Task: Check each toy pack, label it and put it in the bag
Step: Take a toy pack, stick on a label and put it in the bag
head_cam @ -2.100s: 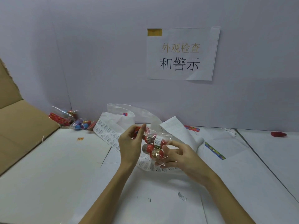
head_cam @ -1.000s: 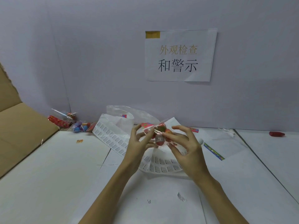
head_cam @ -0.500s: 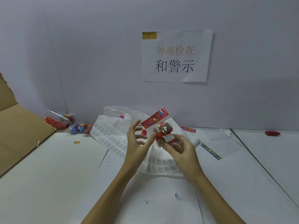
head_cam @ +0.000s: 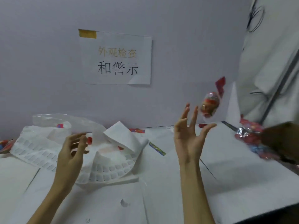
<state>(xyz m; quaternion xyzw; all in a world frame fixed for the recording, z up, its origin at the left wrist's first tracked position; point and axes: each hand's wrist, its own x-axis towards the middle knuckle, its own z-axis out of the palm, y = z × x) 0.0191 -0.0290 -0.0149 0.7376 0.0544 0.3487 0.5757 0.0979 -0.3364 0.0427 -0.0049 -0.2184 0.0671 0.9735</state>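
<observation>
Above the right hand [head_cam: 188, 139], the toy pack [head_cam: 210, 104] hangs in mid-air, clear of every fingertip, blurred, red header end up and to the right. Right fingers [head_cam: 192, 117] are straight and spread, thumb out to the side, palm facing the camera, nothing in them. Left hand [head_cam: 69, 152] sits lower and to the left, fingers loosely curled; can't tell if the fingertips pinch anything, a small red spot shows just beside them. Under and behind the left hand: curled label sheets [head_cam: 111, 168] with rows of small white stickers, lying on the white table [head_cam: 234, 178]. Behind those, a crumpled clear plastic bag [head_cam: 64, 122] against the wall. At the right edge, a heap of red toy packs [head_cam: 252, 136] beside a dark blurred shape. Coloured strip [head_cam: 157, 148] lies flat on the table between the sheets and the right wrist. On the wall, a paper sign [head_cam: 116, 59] with printed characters, tape at its top left corner.
</observation>
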